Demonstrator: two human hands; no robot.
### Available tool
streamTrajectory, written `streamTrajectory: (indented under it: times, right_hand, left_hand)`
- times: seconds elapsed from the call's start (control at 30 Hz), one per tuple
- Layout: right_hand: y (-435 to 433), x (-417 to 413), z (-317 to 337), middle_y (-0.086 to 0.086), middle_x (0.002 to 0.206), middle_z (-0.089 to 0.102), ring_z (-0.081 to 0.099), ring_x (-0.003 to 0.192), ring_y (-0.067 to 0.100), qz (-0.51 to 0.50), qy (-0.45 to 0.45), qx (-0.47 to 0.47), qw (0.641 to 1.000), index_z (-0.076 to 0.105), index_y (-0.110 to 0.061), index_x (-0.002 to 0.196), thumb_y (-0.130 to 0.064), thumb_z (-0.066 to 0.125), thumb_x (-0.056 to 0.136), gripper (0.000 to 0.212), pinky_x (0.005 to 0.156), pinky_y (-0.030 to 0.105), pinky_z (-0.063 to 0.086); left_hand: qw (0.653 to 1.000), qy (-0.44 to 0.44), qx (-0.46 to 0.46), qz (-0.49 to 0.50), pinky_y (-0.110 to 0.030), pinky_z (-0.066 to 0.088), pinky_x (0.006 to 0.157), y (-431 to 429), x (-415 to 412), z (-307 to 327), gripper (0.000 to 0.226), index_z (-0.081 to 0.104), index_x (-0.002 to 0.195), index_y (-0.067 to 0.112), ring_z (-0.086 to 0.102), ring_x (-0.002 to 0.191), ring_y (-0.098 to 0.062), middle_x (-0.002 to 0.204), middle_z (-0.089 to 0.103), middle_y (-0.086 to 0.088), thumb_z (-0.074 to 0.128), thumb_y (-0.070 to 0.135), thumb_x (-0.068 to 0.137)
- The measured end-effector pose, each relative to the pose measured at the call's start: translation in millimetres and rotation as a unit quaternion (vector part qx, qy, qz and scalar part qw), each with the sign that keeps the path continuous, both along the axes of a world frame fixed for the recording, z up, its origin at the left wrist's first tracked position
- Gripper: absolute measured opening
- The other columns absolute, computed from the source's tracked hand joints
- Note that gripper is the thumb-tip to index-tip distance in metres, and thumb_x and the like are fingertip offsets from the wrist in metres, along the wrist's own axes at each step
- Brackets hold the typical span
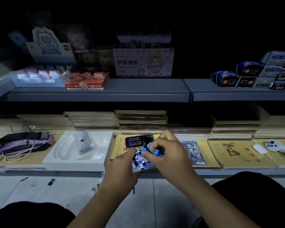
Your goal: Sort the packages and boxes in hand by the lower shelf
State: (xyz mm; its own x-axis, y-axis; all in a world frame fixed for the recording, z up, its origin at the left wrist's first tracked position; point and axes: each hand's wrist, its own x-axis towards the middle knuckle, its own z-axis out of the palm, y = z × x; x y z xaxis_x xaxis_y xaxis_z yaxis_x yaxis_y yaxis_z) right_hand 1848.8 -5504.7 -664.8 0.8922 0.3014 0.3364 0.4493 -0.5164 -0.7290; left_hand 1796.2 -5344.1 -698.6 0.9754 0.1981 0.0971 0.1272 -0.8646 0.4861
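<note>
The head view looks down on a dim shop aisle where two grey shelves run left to right, the upper shelf [138,89] carrying boxed goods: a purple finger bandage carton [143,62], a red 2B box [87,80], and dark small boxes [247,76] stacked at the far right. The lower shelf [220,171] holds low stacks of tan exercise books [141,120] at the back and yellow-covered ones nearer, with a purple pouch [23,144] at the left, then a white tray [79,152] with a small grey plush toy [82,142] in it, and a white handheld fan [278,147] at the right. A phone [139,141] showing 16:14 lies just beyond the hands. Near the front edge, the left hand [122,168] grips a shiny blue foil card pack [142,162] from below, while the right hand [168,150] pinches its upper corner, both closed tight on it and nearly touching. The corner looks lifted or partly torn, so I would judge the opening just begun, with the contents not yet out. A second foil pack [192,152] lies flat just to the right. Small dark scraps [51,181] dot the pale floor [56,191] below.
</note>
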Motion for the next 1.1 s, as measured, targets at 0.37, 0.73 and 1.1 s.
streamTrajectory:
  times: [0.37,0.73,1.1]
  right_hand:
    - [-6,7,12,-0.003,0.082,0.054,0.063,0.065,0.031,-0.050,0.006,0.201,0.978,0.074,-0.024,0.077,-0.038,0.071,0.091,0.020,0.057,0.052,0.051]
    - [0,-2,10,-0.008,0.065,0.045,0.044,0.059,0.008,-0.028,0.021,0.121,0.992,0.051,-0.016,0.058,-0.027,0.079,0.087,0.041,0.057,0.024,0.034]
    - [-8,-4,26,0.009,0.055,0.064,0.063,0.055,0.026,-0.035,0.031,0.238,0.970,0.067,-0.008,0.080,-0.020,0.066,0.099,0.022,0.057,0.042,0.053]
  left_hand:
    - [1.000,-0.015,-0.015,0.010,-0.029,0.054,0.065,5,-2,8,0.032,0.046,0.107,0.038,0.061,0.082,-0.009,0.097,0.070,0.013,0.071,0.044,0.088]
    - [0.999,-0.023,-0.042,0.012,-0.031,0.059,0.070,6,-4,7,0.040,0.047,0.111,0.041,0.065,0.084,-0.007,0.100,0.070,0.015,0.077,0.036,0.085]
    - [0.994,-0.032,-0.104,0.022,-0.029,0.060,0.071,7,2,9,0.038,0.046,0.112,0.044,0.065,0.086,-0.003,0.099,0.069,0.018,0.075,0.039,0.087]
